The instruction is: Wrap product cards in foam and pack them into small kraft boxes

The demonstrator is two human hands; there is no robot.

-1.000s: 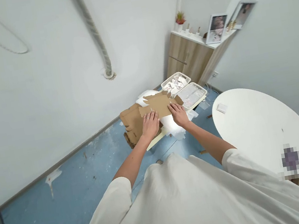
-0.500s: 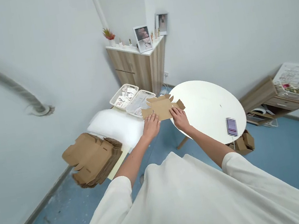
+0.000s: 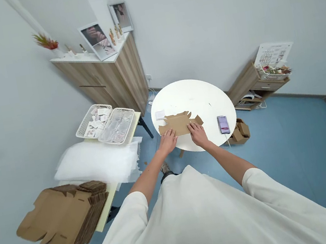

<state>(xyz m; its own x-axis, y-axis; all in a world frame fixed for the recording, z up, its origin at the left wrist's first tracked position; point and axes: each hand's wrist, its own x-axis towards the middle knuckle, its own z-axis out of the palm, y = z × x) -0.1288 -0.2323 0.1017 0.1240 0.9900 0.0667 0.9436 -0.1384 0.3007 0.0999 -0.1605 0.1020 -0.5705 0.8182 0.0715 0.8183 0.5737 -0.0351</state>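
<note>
An unfolded brown cardboard box [image 3: 178,123] with several cut flaps is spread out over the near part of the round white table [image 3: 189,92]. My left hand [image 3: 168,141] grips its near left edge, a ring on one finger. On the near right edge, by the side flap, my right hand [image 3: 198,134] is closed on the same cardboard, fingers on top. The thumbs are mostly hidden. A small white card [image 3: 159,115] lies on the table just beyond the box's left end.
A phone [image 3: 223,125] with a cable lies on the table's right side. To my left, a side table holds stacked flat boxes [image 3: 69,216], white foam sheets [image 3: 95,162] and two white baskets [image 3: 130,113]. Folded cardboard [image 3: 241,131] sits on the floor at right. A wooden cabinet [image 3: 130,73] stands behind.
I have turned right, so the side table and cabinet shift left in view. The cardboard has moved with both hands from the gap beside the table to over the tabletop.
</note>
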